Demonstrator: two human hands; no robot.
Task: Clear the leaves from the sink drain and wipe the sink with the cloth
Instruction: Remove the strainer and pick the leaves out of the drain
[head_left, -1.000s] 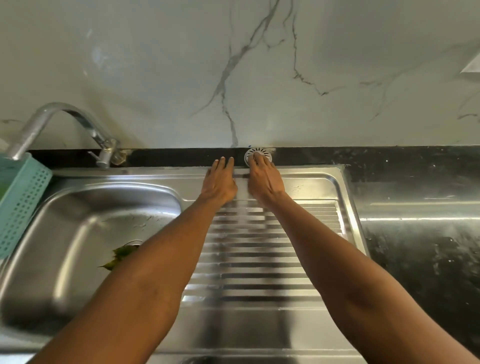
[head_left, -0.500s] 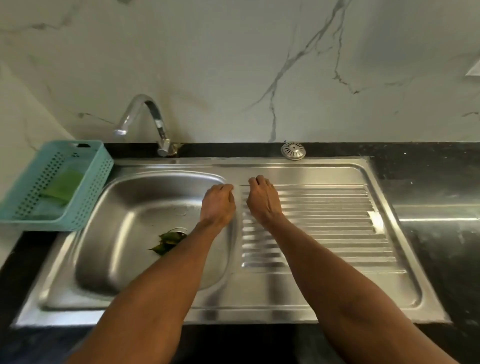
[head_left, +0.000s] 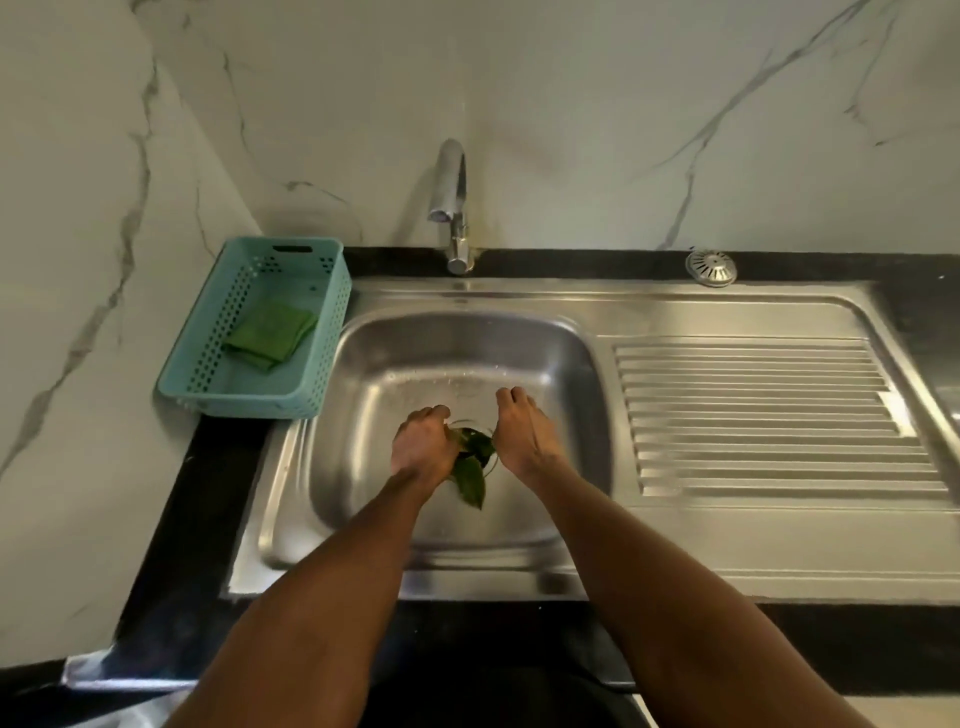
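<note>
Step one, leaf removal, not yet done. Leaves (head_left: 470, 465) sitting on the drain at the basin bottom of the sink (head_left: 727, 566), between both hands. Left hand (head_left: 422, 444) down on the left side of the pile, fingers curled toward the leaves; actual grip hidden, cannot tell. Right hand (head_left: 522, 431) beside the drain on the right, fingers relaxed and extended, holding nothing. Cloth (head_left: 271, 335) folded in the basket (head_left: 236, 400), left of the sink, untouched. Next move probably: pinch the whole clump, lift clear, dump outside the sink. Then fetch cloth for wiping. Risk: small bits slipping into the drain. Strainer (head_left: 710, 268) lying on the counter behind the drainboard, well apart.
</note>
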